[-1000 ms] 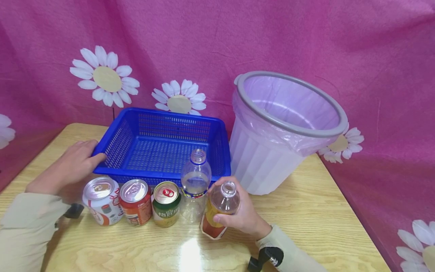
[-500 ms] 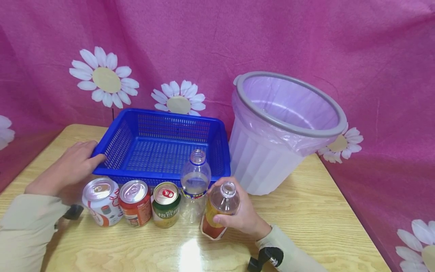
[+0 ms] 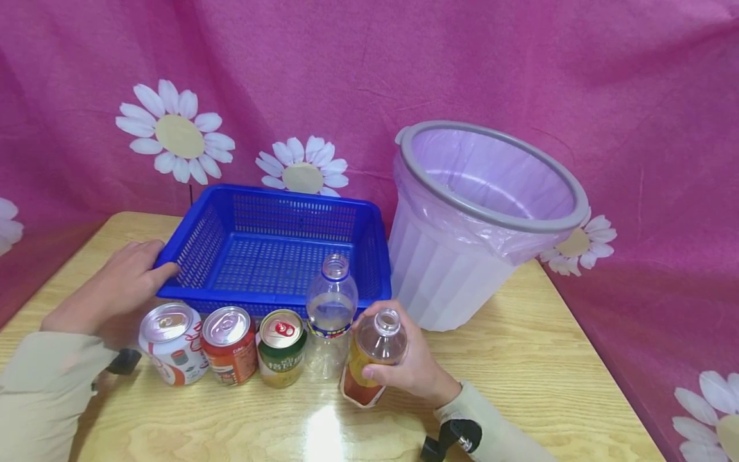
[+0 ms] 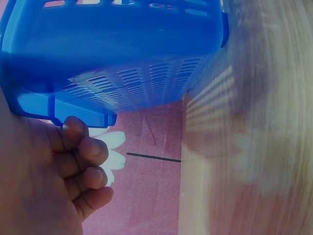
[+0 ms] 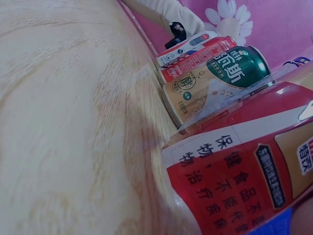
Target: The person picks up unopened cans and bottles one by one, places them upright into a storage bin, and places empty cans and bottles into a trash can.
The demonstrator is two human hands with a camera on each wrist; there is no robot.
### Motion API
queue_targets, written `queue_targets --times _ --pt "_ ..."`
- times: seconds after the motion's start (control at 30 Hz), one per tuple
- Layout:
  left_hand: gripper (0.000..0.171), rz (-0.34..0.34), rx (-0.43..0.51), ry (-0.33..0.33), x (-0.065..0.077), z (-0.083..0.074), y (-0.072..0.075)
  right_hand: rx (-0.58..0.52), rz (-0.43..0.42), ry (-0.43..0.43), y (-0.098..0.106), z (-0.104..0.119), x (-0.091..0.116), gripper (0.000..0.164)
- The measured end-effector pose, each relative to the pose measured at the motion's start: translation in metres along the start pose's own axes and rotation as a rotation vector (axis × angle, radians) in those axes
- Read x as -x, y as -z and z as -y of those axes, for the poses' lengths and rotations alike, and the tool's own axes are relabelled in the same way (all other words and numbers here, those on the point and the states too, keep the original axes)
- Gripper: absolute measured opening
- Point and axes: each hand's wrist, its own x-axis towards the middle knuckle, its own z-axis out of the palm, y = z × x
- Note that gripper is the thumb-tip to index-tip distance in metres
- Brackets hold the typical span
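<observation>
My left hand (image 3: 124, 279) grips the left rim of a blue plastic basket (image 3: 265, 260); in the left wrist view its curled fingers (image 4: 93, 149) show under that rim. Around a bottle with a red and yellow label (image 3: 360, 378), my right hand (image 3: 420, 369) is wrapped, thumb on the near side. The bottle stands upright, with no cap on its neck. Just left of it is a clear capless bottle (image 3: 331, 305). Further left stand a green and gold can (image 3: 282, 359), a red can (image 3: 229, 353) and a white can (image 3: 175, 350), all in one row.
A pale bin (image 3: 450, 276) lined with a purple bag stands right of the basket, its grey rim tilted in view. Behind everything hangs a pink cloth (image 3: 369, 77) with white daisies. The wooden table (image 3: 519, 359) has its right edge beyond the right forearm.
</observation>
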Motion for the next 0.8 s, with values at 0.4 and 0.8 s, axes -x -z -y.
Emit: queue_targets --times 0.4,0.8 --pt "0.029 -0.035 -0.031 -0.019 0.0005 0.0004 -0.0008 0.033 -0.002 -0.002 0.0002 0.0008 -0.0007 0.068" --pt "0.033 -0.025 -0.015 -0.008 0.0007 -0.0006 -0.0009 0.008 0.001 -0.031 0.0004 0.0031 0.0001 0.066"
